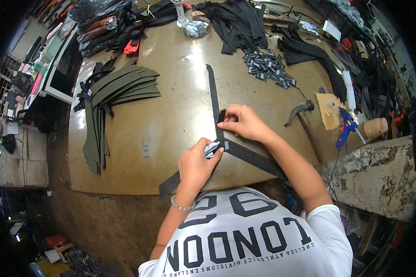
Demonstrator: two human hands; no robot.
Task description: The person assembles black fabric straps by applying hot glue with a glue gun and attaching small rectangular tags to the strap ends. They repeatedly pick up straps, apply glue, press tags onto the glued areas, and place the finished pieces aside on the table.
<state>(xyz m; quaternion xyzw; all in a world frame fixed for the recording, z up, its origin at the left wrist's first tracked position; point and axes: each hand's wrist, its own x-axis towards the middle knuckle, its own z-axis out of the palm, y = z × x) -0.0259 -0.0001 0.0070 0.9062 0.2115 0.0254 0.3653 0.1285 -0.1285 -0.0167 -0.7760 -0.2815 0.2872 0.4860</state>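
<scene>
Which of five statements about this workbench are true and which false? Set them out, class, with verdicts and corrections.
1. The left hand holds small grey-and-white pieces. True.
2. The hammer lies left of both hands. False: the hammer lies to their right.
3. Olive strips lie on the left of the table. True.
4. The right hand grips the blue glue gun. False: it pinches a black strip; the glue gun lies farther right.
5. A beaded bracelet circles the left wrist. True.

Black strap [250, 158]: ribbed woven cloth, matt. Worktop [166, 115]: smooth, glossy. Olive straps [101, 99]: matt cloth. Hammer [307, 126]: dull metal head, wooden handle. Glue gun [346, 127]: smooth plastic.
</scene>
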